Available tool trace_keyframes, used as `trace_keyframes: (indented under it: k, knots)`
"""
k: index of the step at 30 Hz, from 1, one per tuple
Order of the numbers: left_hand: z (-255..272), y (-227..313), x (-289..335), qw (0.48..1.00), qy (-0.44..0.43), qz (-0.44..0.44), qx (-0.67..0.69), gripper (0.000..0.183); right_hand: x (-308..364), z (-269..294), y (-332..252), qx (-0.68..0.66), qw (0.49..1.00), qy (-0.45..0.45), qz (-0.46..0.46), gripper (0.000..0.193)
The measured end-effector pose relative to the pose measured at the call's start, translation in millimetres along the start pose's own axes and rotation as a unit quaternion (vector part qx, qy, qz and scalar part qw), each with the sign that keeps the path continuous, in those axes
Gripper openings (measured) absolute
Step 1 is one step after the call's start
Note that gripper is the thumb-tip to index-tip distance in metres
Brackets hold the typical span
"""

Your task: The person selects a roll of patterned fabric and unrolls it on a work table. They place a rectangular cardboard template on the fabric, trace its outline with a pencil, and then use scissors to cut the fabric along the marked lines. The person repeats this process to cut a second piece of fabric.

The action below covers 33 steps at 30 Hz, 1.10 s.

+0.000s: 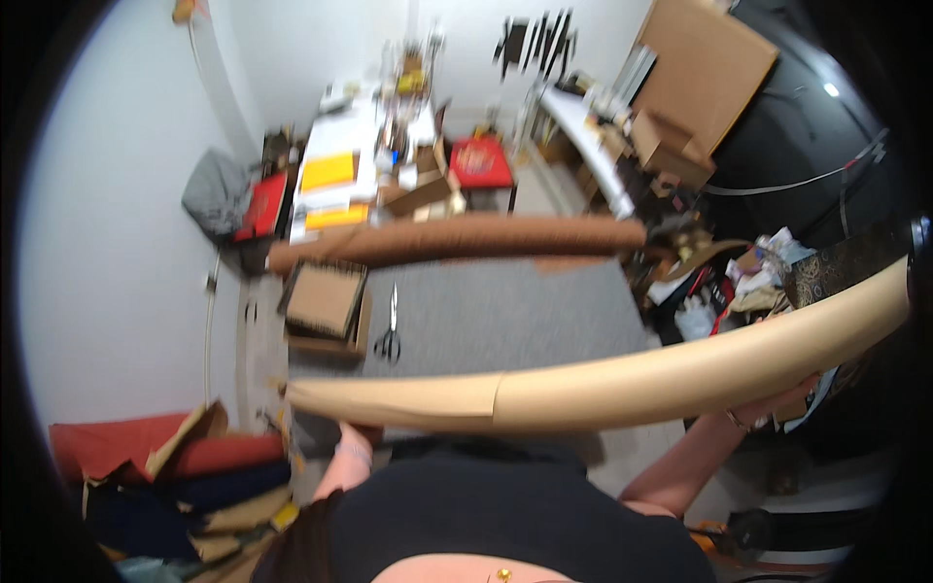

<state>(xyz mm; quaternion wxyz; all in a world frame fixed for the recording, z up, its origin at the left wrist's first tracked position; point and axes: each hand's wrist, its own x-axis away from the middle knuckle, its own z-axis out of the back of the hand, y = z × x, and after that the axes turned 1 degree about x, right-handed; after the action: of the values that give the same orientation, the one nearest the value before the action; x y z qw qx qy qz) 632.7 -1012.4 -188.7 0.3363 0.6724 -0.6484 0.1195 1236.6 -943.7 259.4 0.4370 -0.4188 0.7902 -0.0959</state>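
Note:
A long tan roll of sheet material (622, 387) lies across my front, raised at the right, with the edge of its outer layer showing left of the middle. From below, my left hand (362, 436) holds it near the left end; the roll covers most of the fingers. My right hand (789, 396) supports the underside toward the right end, its fingers partly hidden. Beyond the roll, black-handled scissors (390, 335) rest on the grey table (505, 316). Beside them sits a stack of cardboard boxes (326, 299).
A brown roll (457, 239) spans the table's far edge. Red and dark blue rolls (185, 457) are piled at the lower left. Clutter with plastic bags (695, 316) crowds the right side. Farther back stand a white table (340, 136) and a red-topped stool (480, 162).

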Motion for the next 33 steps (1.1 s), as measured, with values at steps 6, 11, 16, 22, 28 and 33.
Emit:
trace_keyframes:
  k: [6, 11, 16, 22, 28, 33]
  knots:
    - [-43, -58, 10, 0.995, 0.063, 0.072, 0.020, 0.056, -48, -89, -72, 0.167, 0.932, 0.242, 0.214, 0.073]
    - [-121, -50, -12, 0.887, 0.065, -0.048, -0.455, 0.058, -93, -126, -132, 0.227, 0.947, 0.040, 0.224, 0.068]
    - [-346, -15, 120, 0.747, -0.361, -0.328, -0.452, 0.092, -142, -235, -86, 0.157, 0.969, -0.102, 0.162, 0.060]
    - [-525, 37, 269, 0.391, -0.577, -0.556, -0.453, 0.121, -194, -323, -14, 0.098, 0.954, -0.274, 0.078, 0.085]
    - [-529, 116, 311, 0.604, -0.556, -0.452, -0.348, 0.115, -164, -342, 74, 0.190, 0.892, -0.410, -0.010, 0.100]
    - [-483, 192, 313, 0.629, -0.476, -0.517, -0.332, 0.110, -57, -208, 217, 0.232, 0.880, -0.302, -0.284, 0.078]
